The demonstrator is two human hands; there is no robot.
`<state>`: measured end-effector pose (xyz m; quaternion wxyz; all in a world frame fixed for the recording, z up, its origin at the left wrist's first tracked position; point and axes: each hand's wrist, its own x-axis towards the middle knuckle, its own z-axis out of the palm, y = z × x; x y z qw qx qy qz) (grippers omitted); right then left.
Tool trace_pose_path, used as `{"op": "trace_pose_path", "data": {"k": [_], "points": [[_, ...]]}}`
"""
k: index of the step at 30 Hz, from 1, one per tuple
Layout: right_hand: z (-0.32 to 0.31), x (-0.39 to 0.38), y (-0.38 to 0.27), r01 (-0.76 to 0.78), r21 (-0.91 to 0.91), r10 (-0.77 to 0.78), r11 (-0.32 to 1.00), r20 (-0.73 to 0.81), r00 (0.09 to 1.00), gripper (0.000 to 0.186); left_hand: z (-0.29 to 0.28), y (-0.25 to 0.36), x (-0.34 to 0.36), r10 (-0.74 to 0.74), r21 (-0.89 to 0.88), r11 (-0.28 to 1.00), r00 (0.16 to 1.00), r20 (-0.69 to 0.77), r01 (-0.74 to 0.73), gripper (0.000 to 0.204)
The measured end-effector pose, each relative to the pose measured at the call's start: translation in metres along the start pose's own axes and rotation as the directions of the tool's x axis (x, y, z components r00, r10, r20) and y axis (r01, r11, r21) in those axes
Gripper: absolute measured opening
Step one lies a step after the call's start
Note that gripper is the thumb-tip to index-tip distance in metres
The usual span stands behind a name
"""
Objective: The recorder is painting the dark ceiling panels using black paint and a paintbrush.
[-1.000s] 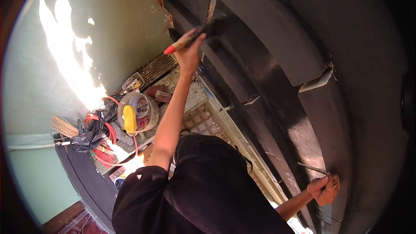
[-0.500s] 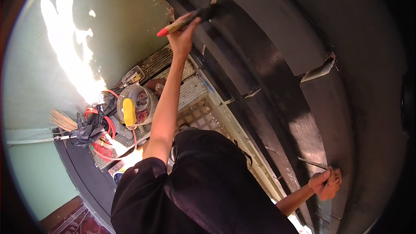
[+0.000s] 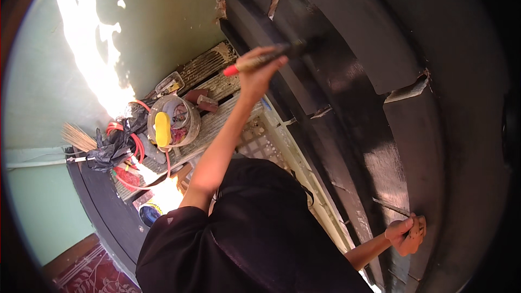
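Note:
My left hand (image 3: 257, 76) is closed round the wooden handle of a paintbrush (image 3: 260, 61) with a red handle end. Its dark bristle end is blurred against a large, curved, black-painted wooden structure (image 3: 347, 89) of long boards and slats. Down at the lower right, my right hand (image 3: 406, 235) is curled up against the same structure. A thin, pale strip (image 3: 389, 206) runs up to its fingers; whether they grip this strip or a board edge, I cannot tell. Bare, lighter wood (image 3: 386, 168) shows on a board above that hand.
A bucket (image 3: 190, 130) with a yellow object (image 3: 162, 129) at its rim stands on weathered slats. About it are a red hose (image 3: 139, 149), a black plastic bag (image 3: 111, 152), a straw broom (image 3: 80, 137), a shallow tray (image 3: 170, 84) and an open can (image 3: 150, 213). A green wall (image 3: 163, 21) rises behind.
My left hand and the paintbrush have moved right and down along the dark boards. My right hand stays at nearly the same spot. The view has shifted slightly.

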<state>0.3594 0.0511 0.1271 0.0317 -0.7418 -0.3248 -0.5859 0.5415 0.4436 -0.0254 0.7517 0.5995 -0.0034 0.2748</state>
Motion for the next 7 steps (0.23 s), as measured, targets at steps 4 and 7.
{"op": "trace_pose_path", "data": {"k": [4, 7], "points": [[0.003, -0.004, 0.003, 0.011, 0.046, -0.011, 0.999, 0.003, 1.000, 0.022, -0.018, -0.009, 0.061, 0.081, 0.034, 0.996, 0.995, -0.054, -0.079, 0.025], [0.001, -0.004, 0.001, 0.014, 0.002, -0.014, 1.000, 0.007, 1.000, 0.020, -0.038, -0.022, 0.086, 0.225, 0.101, 0.970, 0.974, -0.023, -0.222, 0.026]]}}
